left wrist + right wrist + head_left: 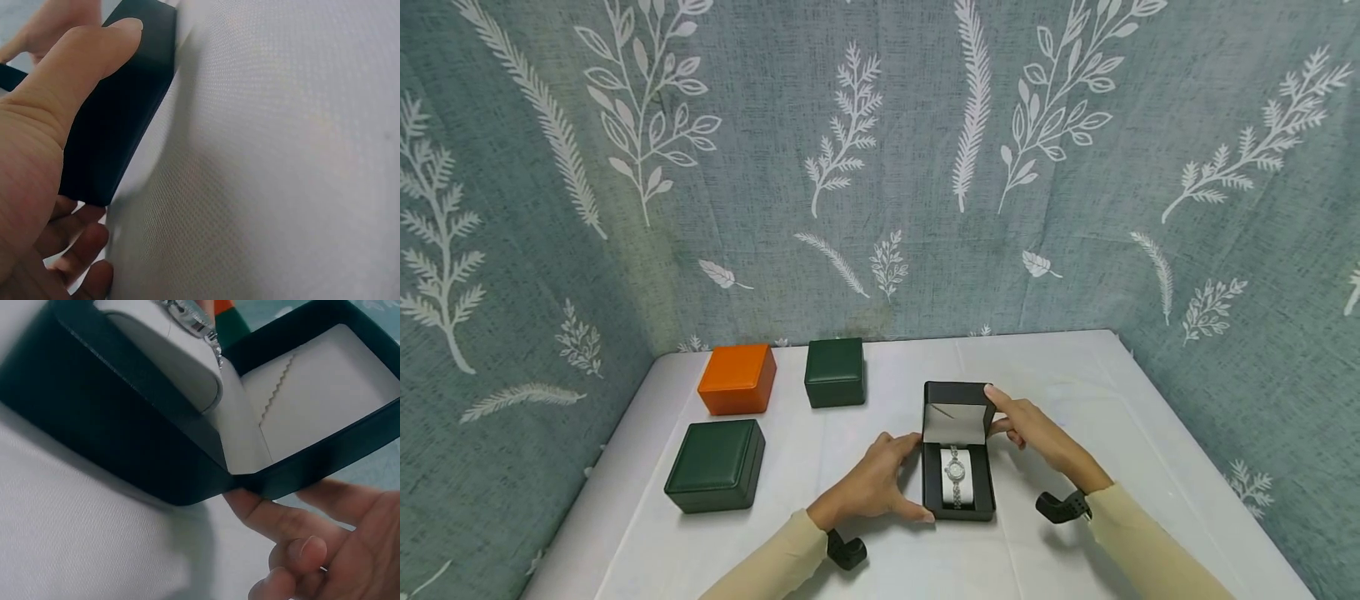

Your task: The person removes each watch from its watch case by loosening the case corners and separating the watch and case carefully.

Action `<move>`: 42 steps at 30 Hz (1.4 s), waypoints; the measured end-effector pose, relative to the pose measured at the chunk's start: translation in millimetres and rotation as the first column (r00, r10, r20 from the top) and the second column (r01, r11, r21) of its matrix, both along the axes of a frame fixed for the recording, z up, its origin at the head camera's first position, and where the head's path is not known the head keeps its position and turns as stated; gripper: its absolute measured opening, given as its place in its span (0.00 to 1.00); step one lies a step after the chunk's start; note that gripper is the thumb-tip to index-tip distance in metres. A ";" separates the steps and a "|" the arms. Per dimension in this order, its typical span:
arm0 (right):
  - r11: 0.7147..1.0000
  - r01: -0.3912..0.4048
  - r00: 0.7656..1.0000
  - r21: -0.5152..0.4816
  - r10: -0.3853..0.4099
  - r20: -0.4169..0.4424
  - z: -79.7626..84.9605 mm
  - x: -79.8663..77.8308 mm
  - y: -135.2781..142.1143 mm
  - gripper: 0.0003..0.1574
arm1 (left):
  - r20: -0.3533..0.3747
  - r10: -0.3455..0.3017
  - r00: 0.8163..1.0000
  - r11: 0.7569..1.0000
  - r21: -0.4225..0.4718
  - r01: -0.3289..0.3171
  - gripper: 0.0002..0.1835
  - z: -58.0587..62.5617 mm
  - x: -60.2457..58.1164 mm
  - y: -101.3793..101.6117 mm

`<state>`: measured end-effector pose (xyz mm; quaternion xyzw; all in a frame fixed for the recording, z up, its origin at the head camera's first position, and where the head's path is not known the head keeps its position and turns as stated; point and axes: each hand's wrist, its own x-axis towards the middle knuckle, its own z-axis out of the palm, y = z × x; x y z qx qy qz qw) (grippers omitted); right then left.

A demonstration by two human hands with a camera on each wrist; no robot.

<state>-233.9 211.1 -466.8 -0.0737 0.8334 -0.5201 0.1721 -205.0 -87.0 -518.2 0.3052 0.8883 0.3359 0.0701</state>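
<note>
A black watch box [958,512] lies on the table in the head view with its lid raised at the far side. Inside it a silver wristwatch [955,471] is wrapped round a white cushion [181,369]. My left hand [880,477] grips the box's left side, its thumb at the near corner and its fingers toward the hinge. At the lid's right side is my right hand [1037,432], holding the lid [337,394] with one finger up at the top corner and another close to the hinge. The remaining right fingers curl below.
An orange box [737,379] and a green box [835,372] stand at the back of the white-covered table [1075,375]. Nearer, at the left, sits a larger green box [715,465]. Patterned blue-grey cloth [917,167] hangs behind and on both sides.
</note>
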 end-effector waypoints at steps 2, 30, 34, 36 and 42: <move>1.000 0.005 1.000 -0.007 -0.005 0.004 0.3 0.2 0.9 0.45 | 0.001 -0.001 1.000 1.000 0.002 0.001 0.67 0.2 0.2 -0.1; 0.998 -0.034 0.999 -0.057 0.031 -0.041 -11.5 18.9 21.7 0.30 | 0.006 0.006 1.000 1.000 -0.007 -0.006 0.67 -0.7 2.3 0.8; 0.993 -0.080 0.994 -0.089 0.074 -0.076 -14.5 24.3 24.1 0.25 | 0.007 0.018 1.000 1.000 -0.012 -0.018 0.67 -1.7 2.7 -1.4; 0.989 -0.105 0.991 -0.101 0.095 -0.097 -17.2 26.6 24.7 0.25 | 0.002 0.020 1.000 1.000 -0.013 -0.020 0.67 -2.4 2.5 -1.8; 0.980 -0.171 0.979 -0.104 0.156 -0.134 -28.5 37.0 26.7 0.27 | -0.001 0.011 1.000 1.000 -0.006 -0.011 0.67 -3.0 1.6 -0.7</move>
